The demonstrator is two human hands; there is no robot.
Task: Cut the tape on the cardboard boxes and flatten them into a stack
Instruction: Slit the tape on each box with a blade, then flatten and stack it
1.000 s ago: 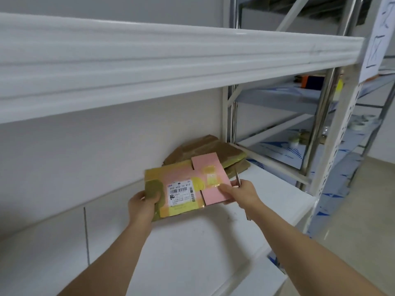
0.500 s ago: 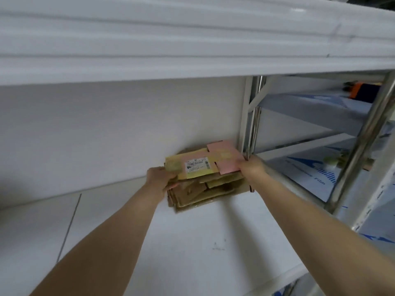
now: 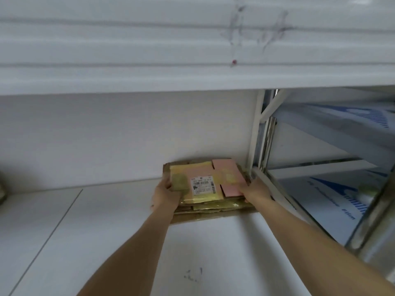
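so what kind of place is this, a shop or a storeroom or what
Most likely a storeroom or small warehouse. The hands work on a white metal rack shelf, more racking with blue-printed sheets stands to the right, and flattened cardboard boxes, one with a shipping label, sit stacked in the corner.

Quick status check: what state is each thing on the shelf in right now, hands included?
Pink box: flattened, lying on top of the stack.
Stack: flat cardboard, piled in the shelf corner.
Left hand: grips the pink box's left edge.
Right hand: holds the pile's right edge; grip unclear.

Pink flattened box (image 3: 213, 180) – seemingly atop stack (image 3: 215, 208)
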